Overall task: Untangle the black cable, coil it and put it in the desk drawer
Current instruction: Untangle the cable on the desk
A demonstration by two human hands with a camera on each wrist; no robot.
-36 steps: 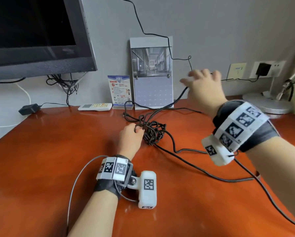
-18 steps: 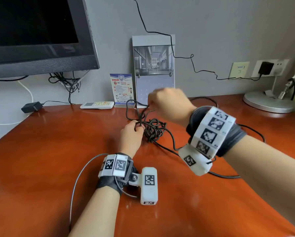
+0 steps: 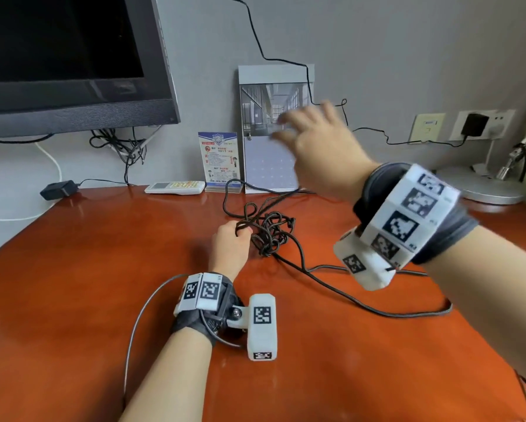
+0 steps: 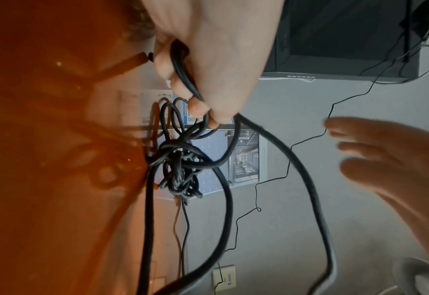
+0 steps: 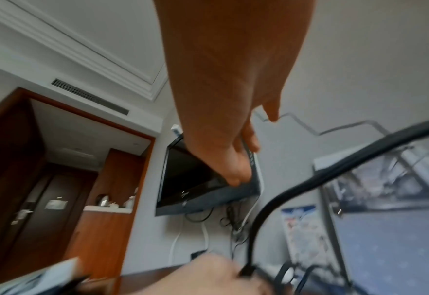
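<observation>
The black cable [image 3: 270, 234] lies in a knotted tangle on the red-brown desk [image 3: 88, 284], and one long strand [image 3: 377, 310] trails off to the right. My left hand [image 3: 231, 243] rests on the desk at the tangle's left edge, fingers curled round a few loops. In the left wrist view the left hand [image 4: 203, 65] grips cable strands above the knot [image 4: 180, 169]. My right hand [image 3: 313, 138] is raised above and behind the tangle, blurred, with its fingers spread and nothing in them. A cable strand [image 5: 297, 183] runs below the right hand's fingers [image 5: 233, 175]. No drawer is in view.
A dark screen [image 3: 66, 65] hangs at the left, with a remote [image 3: 175, 187], a card [image 3: 220, 161] and a calendar [image 3: 270, 132] along the wall. A lamp base [image 3: 480, 185] stands at the right, below wall sockets [image 3: 474, 124]. A thin cable [image 3: 377, 137] runs along the wall.
The right hand, down at the tangle half a second ago, has lifted up and away with fingers spread. The left hand has kept its grip on the loops.
</observation>
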